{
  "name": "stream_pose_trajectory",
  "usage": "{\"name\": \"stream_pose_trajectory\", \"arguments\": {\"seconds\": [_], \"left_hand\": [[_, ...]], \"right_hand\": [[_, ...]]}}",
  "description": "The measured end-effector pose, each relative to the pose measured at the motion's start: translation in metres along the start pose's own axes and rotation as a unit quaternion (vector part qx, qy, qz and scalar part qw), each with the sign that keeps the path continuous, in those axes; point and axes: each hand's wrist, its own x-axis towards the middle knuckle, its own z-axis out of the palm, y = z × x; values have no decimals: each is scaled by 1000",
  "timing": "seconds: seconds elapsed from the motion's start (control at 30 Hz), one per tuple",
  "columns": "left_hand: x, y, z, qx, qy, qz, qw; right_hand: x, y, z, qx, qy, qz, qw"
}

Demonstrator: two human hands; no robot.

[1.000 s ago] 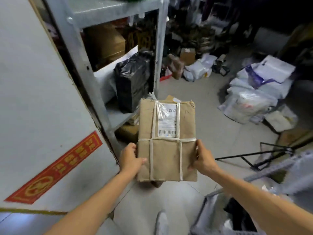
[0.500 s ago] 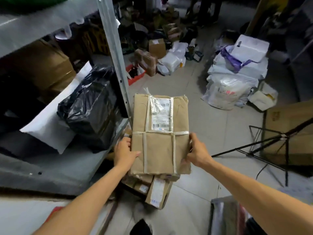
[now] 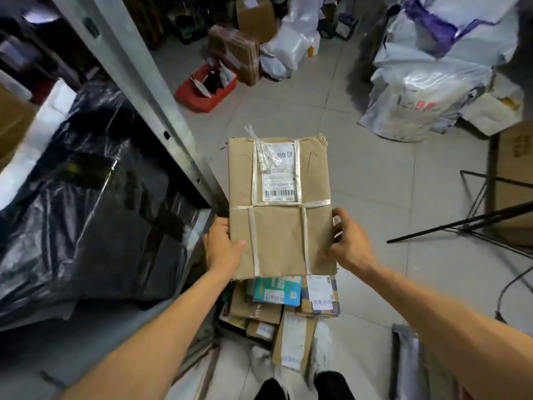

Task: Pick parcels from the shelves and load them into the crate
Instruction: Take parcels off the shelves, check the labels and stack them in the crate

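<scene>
Brown paper is wrapping the flat rectangular parcel (image 3: 281, 206), which is tied with pale plastic strapping and carrying a white shipping label on its far half. The left hand (image 3: 222, 249) is gripping its near left edge, thumb lying on top, while the right hand (image 3: 346, 245) is clasping the near right edge, so the parcel is sitting between both hands, stretching away from the person. It is hovering above a heap of small cardboard and teal packages (image 3: 277, 307) on the pale tiled floor (image 3: 375, 174), just beside the grey metal shelf upright (image 3: 150, 90). A glossy black plastic-wrapped bundle (image 3: 92, 203) is filling the shelf to the left. Compared with half a second ago, the view is tilting further down: more of the heap beneath is showing, the red plastic tray (image 3: 204, 90) is appearing clearly ahead, and both hands are keeping the same grip.
</scene>
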Motion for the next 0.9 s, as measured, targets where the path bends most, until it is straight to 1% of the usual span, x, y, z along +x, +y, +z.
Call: {"name": "stream_pose_trajectory", "arguments": {"seconds": [0.13, 0.23, 0.37, 0.6, 0.7, 0.9], "left_hand": [[32, -9, 20, 35, 5, 3, 999], [46, -20, 28, 61, -23, -8, 998], [59, -29, 31, 74, -40, -6, 996], [64, -33, 24, 75, -21, -8, 997], [65, -37, 21, 88, -39, -20, 995], [70, -41, 22, 116, -58, -12, 992]], "right_hand": [[35, 18, 13, 20, -31, 9, 999], [49, 30, 23, 22, -48, 13, 999], [62, 38, 29, 23, -79, 28, 996], [57, 42, 32, 41, -92, 38, 994], [55, 43, 38, 38, -119, 37, 992], [55, 49, 44, 18, -94, 27, 995]]}}
